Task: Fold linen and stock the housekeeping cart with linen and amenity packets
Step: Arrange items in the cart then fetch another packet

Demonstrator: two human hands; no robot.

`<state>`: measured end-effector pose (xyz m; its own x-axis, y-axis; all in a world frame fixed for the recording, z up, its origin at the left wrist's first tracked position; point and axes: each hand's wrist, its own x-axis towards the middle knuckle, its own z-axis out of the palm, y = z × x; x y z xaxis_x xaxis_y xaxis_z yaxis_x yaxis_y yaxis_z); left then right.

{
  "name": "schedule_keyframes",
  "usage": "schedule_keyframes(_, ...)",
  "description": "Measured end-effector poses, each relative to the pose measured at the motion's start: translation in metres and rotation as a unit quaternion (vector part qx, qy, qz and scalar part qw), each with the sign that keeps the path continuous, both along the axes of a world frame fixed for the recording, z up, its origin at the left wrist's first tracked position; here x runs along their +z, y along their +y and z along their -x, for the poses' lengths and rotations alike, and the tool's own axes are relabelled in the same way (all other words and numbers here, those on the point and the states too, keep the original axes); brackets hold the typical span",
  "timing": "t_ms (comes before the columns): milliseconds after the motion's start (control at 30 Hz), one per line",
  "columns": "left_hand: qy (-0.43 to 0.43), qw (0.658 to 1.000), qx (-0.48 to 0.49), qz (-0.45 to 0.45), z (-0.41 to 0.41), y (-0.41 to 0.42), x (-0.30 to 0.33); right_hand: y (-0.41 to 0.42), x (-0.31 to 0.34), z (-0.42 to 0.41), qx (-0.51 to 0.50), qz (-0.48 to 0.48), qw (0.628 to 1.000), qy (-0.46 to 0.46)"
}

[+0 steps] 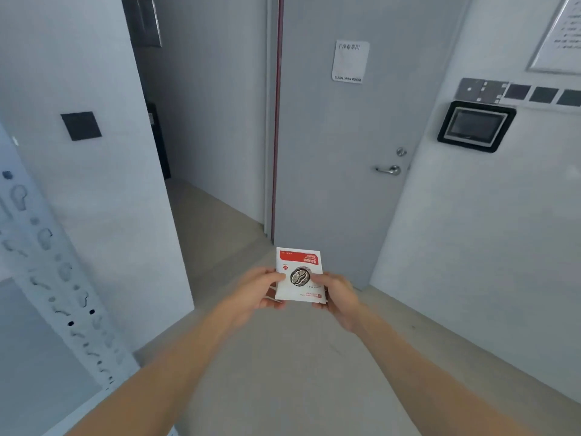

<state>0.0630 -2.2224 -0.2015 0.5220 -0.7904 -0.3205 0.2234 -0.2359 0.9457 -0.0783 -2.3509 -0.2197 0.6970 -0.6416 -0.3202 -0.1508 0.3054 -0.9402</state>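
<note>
I hold a small stack of white amenity packets with a red band and a round coffee-bean picture, out in front of me above the floor. My left hand pinches the stack's left edge, thumb on top. My right hand pinches its right edge the same way. The packets lie flat, face up. No linen and no cart are in view.
A grey door marked "CLEAN LINEN ROOM" stands ajar ahead, its lever handle on the right. A corridor runs back to its left. A white perforated rack post stands at the left. A wall panel screen hangs at the right.
</note>
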Motion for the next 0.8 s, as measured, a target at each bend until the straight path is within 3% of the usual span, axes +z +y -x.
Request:
schedule_keyframes(467, 0.026, 0.997, -0.052, 0.051, -0.134, -0.25, 0.027, -0.235, 0.038, -0.116, -0.057, 0.002, 0.998, -0.019)
schedule_keyframes(800, 0.017, 0.997, 0.023, 0.073, -0.224, -0.429, 0.038, -0.43, 0.038, -0.237, 0.035, 0.019, 0.998, -0.058)
